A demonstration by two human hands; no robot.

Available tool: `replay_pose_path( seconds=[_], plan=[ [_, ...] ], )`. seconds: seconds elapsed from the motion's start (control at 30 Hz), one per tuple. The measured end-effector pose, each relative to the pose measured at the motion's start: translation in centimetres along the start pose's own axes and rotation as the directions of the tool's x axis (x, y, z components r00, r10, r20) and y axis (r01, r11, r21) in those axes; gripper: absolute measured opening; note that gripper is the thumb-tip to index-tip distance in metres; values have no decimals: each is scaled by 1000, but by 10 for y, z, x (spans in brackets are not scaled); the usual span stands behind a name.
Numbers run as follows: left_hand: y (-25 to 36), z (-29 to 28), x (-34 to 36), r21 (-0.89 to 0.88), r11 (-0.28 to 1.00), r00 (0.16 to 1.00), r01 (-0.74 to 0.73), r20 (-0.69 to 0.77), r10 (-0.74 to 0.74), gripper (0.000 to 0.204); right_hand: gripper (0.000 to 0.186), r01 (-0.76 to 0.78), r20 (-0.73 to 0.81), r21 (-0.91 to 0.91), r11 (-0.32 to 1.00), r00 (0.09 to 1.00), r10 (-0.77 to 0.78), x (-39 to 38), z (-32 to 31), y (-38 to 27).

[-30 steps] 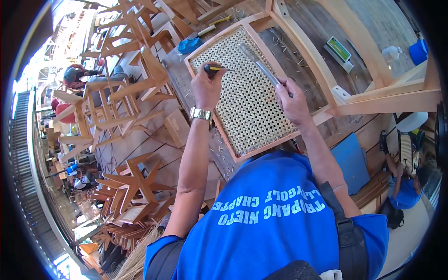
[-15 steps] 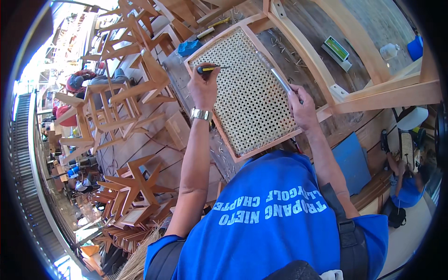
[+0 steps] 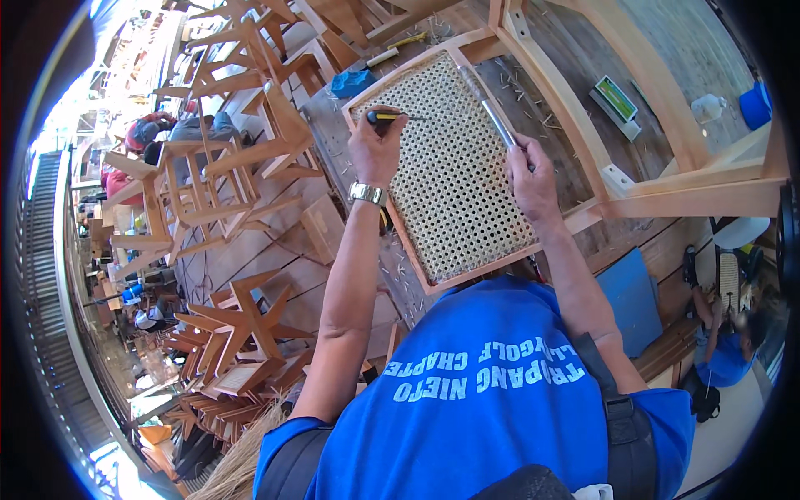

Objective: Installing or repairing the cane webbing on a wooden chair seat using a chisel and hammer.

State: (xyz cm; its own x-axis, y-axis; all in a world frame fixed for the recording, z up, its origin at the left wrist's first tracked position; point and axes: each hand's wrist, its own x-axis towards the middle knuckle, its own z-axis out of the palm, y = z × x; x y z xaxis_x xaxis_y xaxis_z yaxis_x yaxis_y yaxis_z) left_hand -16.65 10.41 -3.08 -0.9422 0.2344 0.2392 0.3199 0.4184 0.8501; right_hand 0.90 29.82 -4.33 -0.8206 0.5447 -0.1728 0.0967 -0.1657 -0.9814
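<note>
Cane panel [image 3: 457, 196], wood-framed, lies upper centre of frame; my left hand [image 3: 372, 154] closed around black-and-yellow-handled pick [image 3: 382, 116], my right hand [image 3: 535, 182] gripping long metal tool [image 3: 498, 119] over panel's right side.

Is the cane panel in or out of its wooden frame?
In: the cane panel spans the wooden frame, weave meeting its near and left edges.

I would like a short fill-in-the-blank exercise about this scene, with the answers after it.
The left hand holds a small tool with a black and ____ handle.
A metal watch is on the ____ wrist.
The woven panel has a frame made of ____.

Missing words: yellow; left; wood.
</note>
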Motion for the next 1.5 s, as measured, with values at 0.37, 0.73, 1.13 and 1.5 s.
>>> replay_pose_path(
  seconds=[0.37, 0.73, 1.13, 1.5],
  plan=[
    [2, -1, 12, 125, 992, 992, -27, 129, 10, 27, 22, -57, 77, -31, 998, 995, 60, -7, 7, 2],
    [-2, -9, 24, 60, 998, 999, -10, 38, 8, 27, 25, -132, 141, -13, 991, 981, 132, 4, 10, -8],
    [-7, -7, 28, 90, 996, 997, -26, 75, 19, 26, 23, -73, 135, -27, 997, 988, 76, 10, 17, -14],
    [-4, -4, 29, 118, 992, 997, 43, 59, -50, 29, 26, -54, 164, -99, 994, 984, 70, 13, 16, -4]
  ],
)
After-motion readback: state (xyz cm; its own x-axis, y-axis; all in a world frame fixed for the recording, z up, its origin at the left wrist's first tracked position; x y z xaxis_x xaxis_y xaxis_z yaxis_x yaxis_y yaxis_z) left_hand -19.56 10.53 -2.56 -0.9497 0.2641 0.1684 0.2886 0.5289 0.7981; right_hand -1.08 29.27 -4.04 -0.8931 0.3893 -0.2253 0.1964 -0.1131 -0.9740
